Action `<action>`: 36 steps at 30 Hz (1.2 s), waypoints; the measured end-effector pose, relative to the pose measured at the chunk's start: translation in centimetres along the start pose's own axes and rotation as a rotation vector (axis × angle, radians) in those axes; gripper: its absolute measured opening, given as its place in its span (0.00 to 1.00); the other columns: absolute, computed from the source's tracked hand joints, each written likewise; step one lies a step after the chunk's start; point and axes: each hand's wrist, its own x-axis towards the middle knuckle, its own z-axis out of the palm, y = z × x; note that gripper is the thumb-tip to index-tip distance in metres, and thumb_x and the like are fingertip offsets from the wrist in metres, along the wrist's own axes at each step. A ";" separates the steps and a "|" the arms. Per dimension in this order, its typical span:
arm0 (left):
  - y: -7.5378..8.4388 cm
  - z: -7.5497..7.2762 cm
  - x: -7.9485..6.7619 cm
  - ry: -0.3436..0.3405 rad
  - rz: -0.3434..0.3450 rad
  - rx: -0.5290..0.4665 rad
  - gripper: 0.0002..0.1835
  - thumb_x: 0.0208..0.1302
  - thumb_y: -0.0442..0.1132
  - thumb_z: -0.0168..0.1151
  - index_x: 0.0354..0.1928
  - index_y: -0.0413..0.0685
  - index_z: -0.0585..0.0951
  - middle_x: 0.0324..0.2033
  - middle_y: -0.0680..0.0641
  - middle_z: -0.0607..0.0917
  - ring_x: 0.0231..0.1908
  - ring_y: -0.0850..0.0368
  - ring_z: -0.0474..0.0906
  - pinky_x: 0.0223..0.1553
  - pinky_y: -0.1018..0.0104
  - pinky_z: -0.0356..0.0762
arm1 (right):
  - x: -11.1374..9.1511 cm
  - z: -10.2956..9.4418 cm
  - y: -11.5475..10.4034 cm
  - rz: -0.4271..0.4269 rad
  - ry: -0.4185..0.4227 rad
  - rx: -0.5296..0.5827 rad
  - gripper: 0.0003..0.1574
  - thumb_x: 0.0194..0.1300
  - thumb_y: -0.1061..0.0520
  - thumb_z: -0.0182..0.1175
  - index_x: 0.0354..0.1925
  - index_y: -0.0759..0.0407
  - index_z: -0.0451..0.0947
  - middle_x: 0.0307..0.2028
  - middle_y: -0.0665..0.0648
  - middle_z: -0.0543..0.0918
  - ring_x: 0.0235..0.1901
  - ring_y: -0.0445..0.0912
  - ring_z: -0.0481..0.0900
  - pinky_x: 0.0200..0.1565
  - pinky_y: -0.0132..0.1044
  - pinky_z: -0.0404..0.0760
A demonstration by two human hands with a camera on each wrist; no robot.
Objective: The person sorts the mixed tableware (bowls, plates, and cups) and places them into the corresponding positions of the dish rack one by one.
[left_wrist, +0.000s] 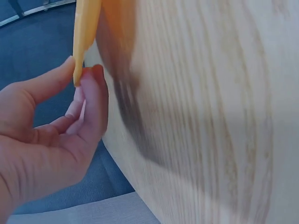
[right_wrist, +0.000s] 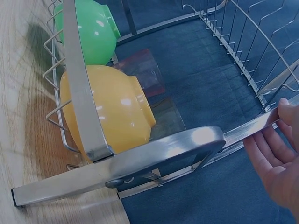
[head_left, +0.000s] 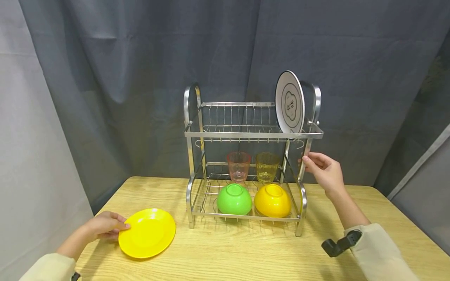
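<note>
At the left of the head view, my left hand [head_left: 106, 226] pinches the edge of a yellow plate [head_left: 147, 233] between thumb and fingers. The left wrist view shows the plate [left_wrist: 87, 32] edge-on, above the wooden surface where its shadow falls. My right hand [head_left: 324, 171] holds the right front post of a two-tier metal dish rack [head_left: 253, 135]. In the right wrist view the thumb and fingers of that hand [right_wrist: 280, 154] lie on either side of the post. A white plate with a dark rim [head_left: 290, 103] stands upright at the right end of the top tier.
On the lower tier a green bowl [head_left: 234, 200] and an orange-yellow bowl [head_left: 273, 201] sit upside down in front. Behind them stand a pink glass [head_left: 239, 167] and a yellow glass [head_left: 266, 168]. The wooden table [head_left: 225, 253] backs onto a grey curtain [head_left: 158, 78].
</note>
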 end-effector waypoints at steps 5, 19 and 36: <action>-0.2 -0.3 0.1 -0.060 0.007 -0.114 0.17 0.63 0.36 0.62 0.49 0.30 0.75 0.29 0.54 0.84 0.27 0.67 0.80 0.34 0.77 0.84 | 0.0 -0.1 0.0 0.018 -0.009 0.008 0.05 0.64 0.59 0.62 0.40 0.51 0.81 0.30 0.36 0.87 0.28 0.31 0.85 0.34 0.21 0.84; 0.3 -0.6 -0.3 -0.106 0.043 -0.123 0.28 0.64 0.36 0.61 0.59 0.22 0.65 0.34 0.52 0.87 0.35 0.60 0.86 0.41 0.66 0.87 | 0.1 -0.1 0.0 0.056 -0.015 0.052 0.06 0.64 0.59 0.63 0.39 0.48 0.81 0.30 0.37 0.88 0.29 0.32 0.85 0.36 0.23 0.85; 4.6 -1.8 -2.3 -0.064 0.237 0.037 0.29 0.66 0.42 0.60 0.59 0.24 0.68 0.38 0.53 0.86 0.38 0.61 0.83 0.47 0.57 0.87 | 0.3 -0.3 0.3 0.048 -0.032 0.066 0.08 0.64 0.60 0.62 0.38 0.46 0.81 0.30 0.37 0.88 0.30 0.31 0.85 0.35 0.21 0.85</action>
